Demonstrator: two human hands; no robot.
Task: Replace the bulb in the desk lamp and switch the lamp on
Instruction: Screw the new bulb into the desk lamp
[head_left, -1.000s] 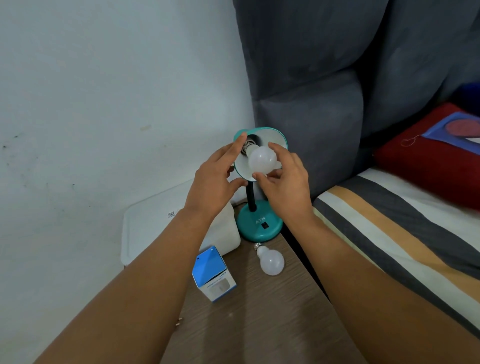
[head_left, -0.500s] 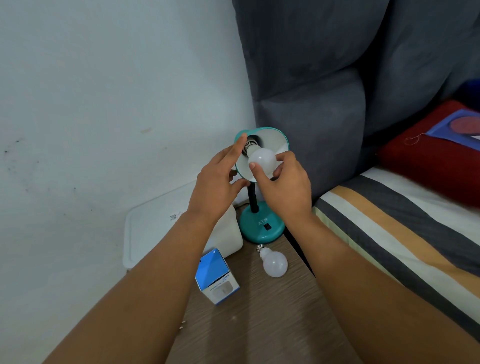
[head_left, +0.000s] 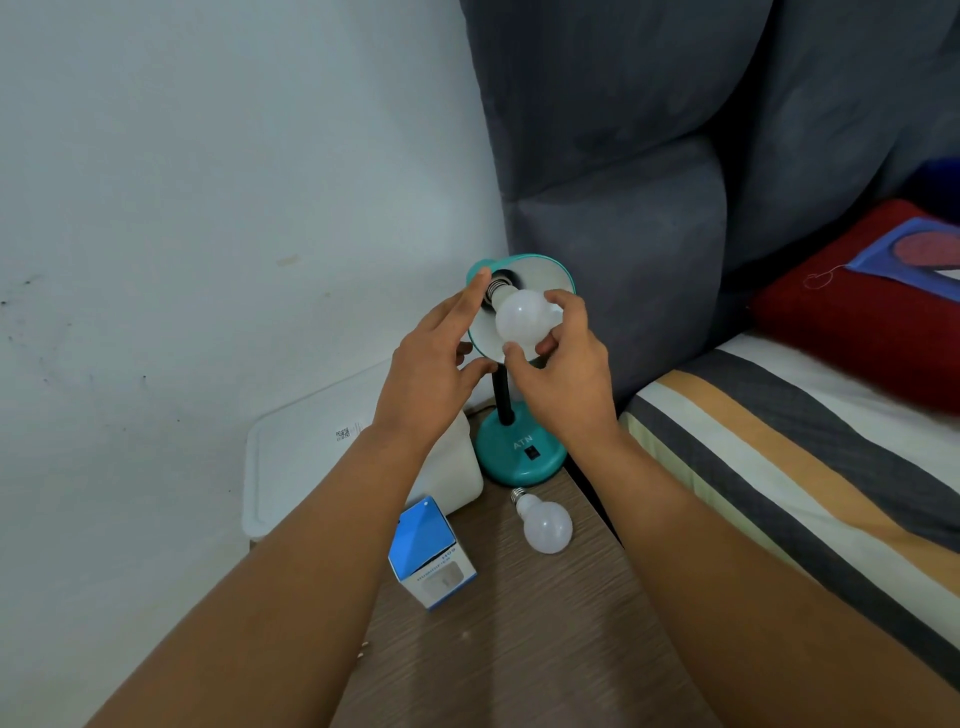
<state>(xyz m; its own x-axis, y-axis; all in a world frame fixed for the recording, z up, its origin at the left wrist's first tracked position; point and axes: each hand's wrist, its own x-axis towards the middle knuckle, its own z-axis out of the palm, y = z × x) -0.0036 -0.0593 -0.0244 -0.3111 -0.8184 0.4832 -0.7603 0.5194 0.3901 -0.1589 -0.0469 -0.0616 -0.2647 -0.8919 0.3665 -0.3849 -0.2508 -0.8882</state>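
Observation:
A teal desk lamp (head_left: 519, 457) stands at the back of the wooden side table, its shade (head_left: 545, 273) tilted toward me. A white bulb (head_left: 522, 317) sits at the socket inside the shade, its metal screw base still showing. My right hand (head_left: 561, 374) grips this bulb with thumb and fingertips curled round it. My left hand (head_left: 431, 364) holds the shade's left rim, fingers straight along the edge and thumb under it. A second white bulb (head_left: 545, 525) lies loose on the table in front of the lamp base. The lamp's black switch (head_left: 530, 453) is on the base.
A blue and white bulb box (head_left: 431, 556) stands on the table (head_left: 519, 649) near my left forearm. A white plastic container (head_left: 311, 467) sits at the left against the wall. A grey headboard (head_left: 623, 260) and a striped bed (head_left: 805, 467) lie to the right.
My right hand has shifted its grip round the bulb in the shade, fingers turning over it. My left hand stays on the shade's rim. The view has shifted slightly.

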